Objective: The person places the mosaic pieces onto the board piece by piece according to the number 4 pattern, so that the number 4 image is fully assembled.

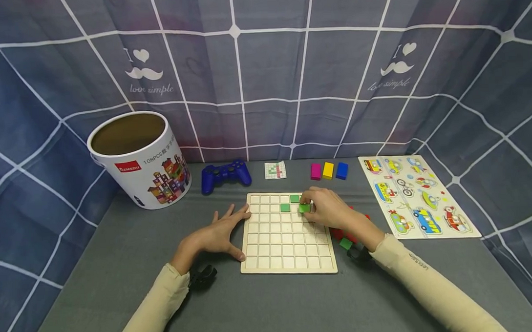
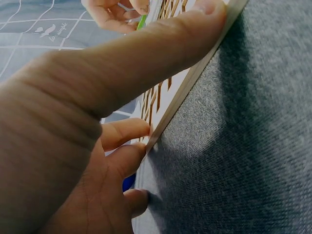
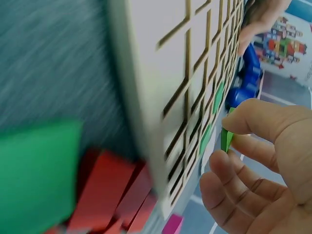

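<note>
Sleeves of pale cream cover both forearms at the bottom of the head view, each with a black wrist mount. Two hands are at work. The left hand [image 1: 220,233] lies flat with straight fingers against the left edge of the wooden grid board [image 1: 274,263] at lower centre, grasping nothing; the left wrist view shows its thumb [image 2: 161,44] pressed along that edge. The right hand [image 1: 326,208] curls its fingertips around one green tile [image 1: 304,208], pinched just over the board's upper right squares.

Two more green tiles [image 1: 290,203] already sit in the grid, one in the top row and one diagonally below it. The right wrist view shows the pinched tile [image 3: 226,139] edge-on between thumb and fingers, close to the board's face.

Right of the board, partly hidden under the right wrist, lies a small heap of red blocks [image 1: 340,232] with one green block [image 1: 345,243]; their count cannot be made out.

Further up the frame: one blue game controller [image 1: 225,175], one small pattern card [image 1: 275,170], and three blocks in a row, magenta [image 1: 315,171], yellow [image 1: 328,170] and blue [image 1: 342,170]. One vehicle puzzle board [image 1: 418,197] lies at the right, one round printed tub [image 1: 138,158] stands open at the upper left.
</note>
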Demonstrator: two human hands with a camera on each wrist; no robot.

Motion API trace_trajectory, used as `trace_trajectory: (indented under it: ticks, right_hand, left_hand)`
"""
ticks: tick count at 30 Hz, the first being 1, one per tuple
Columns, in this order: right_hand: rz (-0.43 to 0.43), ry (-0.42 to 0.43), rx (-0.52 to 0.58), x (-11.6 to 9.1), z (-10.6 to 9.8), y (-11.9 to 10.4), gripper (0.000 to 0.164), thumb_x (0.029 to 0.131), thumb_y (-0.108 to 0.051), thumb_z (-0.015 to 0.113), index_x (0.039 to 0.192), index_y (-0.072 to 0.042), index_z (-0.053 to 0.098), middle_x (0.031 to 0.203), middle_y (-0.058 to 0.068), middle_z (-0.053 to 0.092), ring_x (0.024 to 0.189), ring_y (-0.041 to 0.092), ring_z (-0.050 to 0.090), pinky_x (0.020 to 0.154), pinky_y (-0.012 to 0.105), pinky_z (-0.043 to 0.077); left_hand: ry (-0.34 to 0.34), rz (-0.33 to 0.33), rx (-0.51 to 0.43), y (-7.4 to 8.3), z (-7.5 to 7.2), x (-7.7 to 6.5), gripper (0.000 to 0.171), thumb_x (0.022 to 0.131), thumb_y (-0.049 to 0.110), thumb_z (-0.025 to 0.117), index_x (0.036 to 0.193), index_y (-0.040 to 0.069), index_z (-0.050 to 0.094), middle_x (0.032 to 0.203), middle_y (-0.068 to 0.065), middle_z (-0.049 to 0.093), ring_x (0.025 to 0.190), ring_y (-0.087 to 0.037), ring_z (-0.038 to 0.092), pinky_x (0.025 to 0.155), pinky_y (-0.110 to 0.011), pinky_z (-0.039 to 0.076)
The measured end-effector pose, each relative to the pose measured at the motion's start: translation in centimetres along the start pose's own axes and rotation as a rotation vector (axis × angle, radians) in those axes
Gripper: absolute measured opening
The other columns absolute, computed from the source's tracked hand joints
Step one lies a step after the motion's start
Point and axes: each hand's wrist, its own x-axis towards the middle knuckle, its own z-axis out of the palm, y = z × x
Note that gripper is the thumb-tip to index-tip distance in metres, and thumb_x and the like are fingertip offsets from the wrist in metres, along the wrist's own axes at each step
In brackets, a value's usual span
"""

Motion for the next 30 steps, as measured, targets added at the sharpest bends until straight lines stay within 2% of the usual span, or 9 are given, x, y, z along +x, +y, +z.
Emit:
trace_trajectory:
  ticks: [6, 11, 20, 26, 30]
  right_hand:
    - [-0.061, -0.040, 0.012, 1.4, 1.1, -2.0, 0.022, 0.081, -0.010, 0.075, 0.103, -0.010, 0.076, 0.093, 0.000, 0.064, 0.067, 0.007, 0.052, 0.059, 0.027, 0.046]
    - [-0.111, -0.060, -0.013, 2.3, 2.0, -3.3, 0.017, 0.082, -0.009, 0.074, 0.098, -0.013, 0.077, 0.085, -0.001, 0.061, 0.066, 0.009, 0.049, 0.057, 0.026, 0.043]
    - [-0.123, -0.094, -0.043, 3.6, 3.0, -4.2, 0.018, 0.080, -0.008, 0.074, 0.096, -0.015, 0.078, 0.085, -0.002, 0.061, 0.069, 0.009, 0.050, 0.059, 0.027, 0.044]
    - [-0.136, -0.118, -0.074, 4.3, 3.6, -4.6, 0.012, 0.080, -0.007, 0.074, 0.083, -0.018, 0.072, 0.078, -0.004, 0.057, 0.068, 0.009, 0.048, 0.055, 0.026, 0.041]
    - [-0.121, -0.136, -0.054, 4.5, 3.5, -4.7, 0.011, 0.082, -0.011, 0.075, 0.091, -0.016, 0.075, 0.084, -0.002, 0.061, 0.069, 0.009, 0.050, 0.056, 0.026, 0.043]
  left_hand:
    - [0.004, 0.006, -0.008, 0.0, -0.1, 0.0, 0.118, 0.066, 0.041, 0.094, 0.159, 0.011, 0.027, 0.167, -0.009, 0.005, 0.150, -0.041, -0.007, 0.108, -0.073, -0.007]
    - [0.002, 0.015, -0.008, 0.0, 0.0, 0.1, 0.117, 0.067, 0.041, 0.093, 0.159, 0.011, 0.027, 0.168, -0.009, 0.005, 0.149, -0.041, -0.008, 0.108, -0.073, -0.007]
    - [0.005, 0.016, 0.004, 0.1, 0.1, 0.2, 0.118, 0.066, 0.043, 0.093, 0.159, 0.012, 0.027, 0.167, -0.009, 0.005, 0.150, -0.041, -0.007, 0.109, -0.072, -0.007]
    - [-0.001, 0.005, 0.009, 0.1, 0.0, 0.1, 0.117, 0.067, 0.042, 0.092, 0.159, 0.012, 0.026, 0.167, -0.009, 0.004, 0.150, -0.041, -0.007, 0.109, -0.073, -0.006]
    - [0.002, -0.003, 0.010, 0.1, -0.1, 0.0, 0.117, 0.067, 0.041, 0.093, 0.159, 0.012, 0.027, 0.167, -0.009, 0.005, 0.150, -0.041, -0.006, 0.109, -0.073, -0.005]
